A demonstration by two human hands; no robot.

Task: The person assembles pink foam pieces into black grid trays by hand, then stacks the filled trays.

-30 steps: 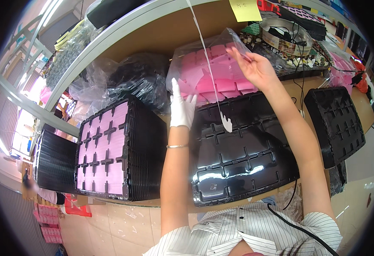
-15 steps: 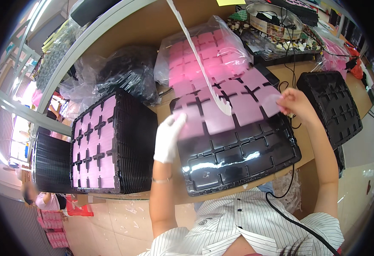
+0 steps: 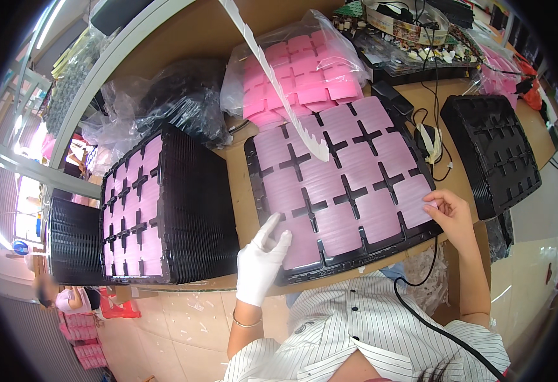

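Observation:
A thin pink foam sheet [image 3: 330, 178] with cross-shaped cut-outs lies over a black plastic tray [image 3: 349, 258], whose raised black crosses show through the openings. My right hand [image 3: 451, 216], bare, pinches the sheet's near right corner. At the near left corner is my left hand [image 3: 261, 264] in a white glove, its fingers apart and the tips at the sheet's edge. The tray's dark rim shows along the left and near sides. A pale, jagged strip [image 3: 285, 95] hangs in front of the sheet's far part.
Left stands a tall stack of black trays [image 3: 196, 210] topped with pink, another stack [image 3: 75, 242] beyond it. More black trays [image 3: 492, 153] are at the right. Behind lie bagged pink sheets [image 3: 304, 70] and clear plastic [image 3: 164, 102]. A black cable [image 3: 430, 267] crosses the table's near edge.
The pink sheet has come down and toward me, and now covers most of the tray. Both hands have moved lower; the left hand's fingers have spread from their grip.

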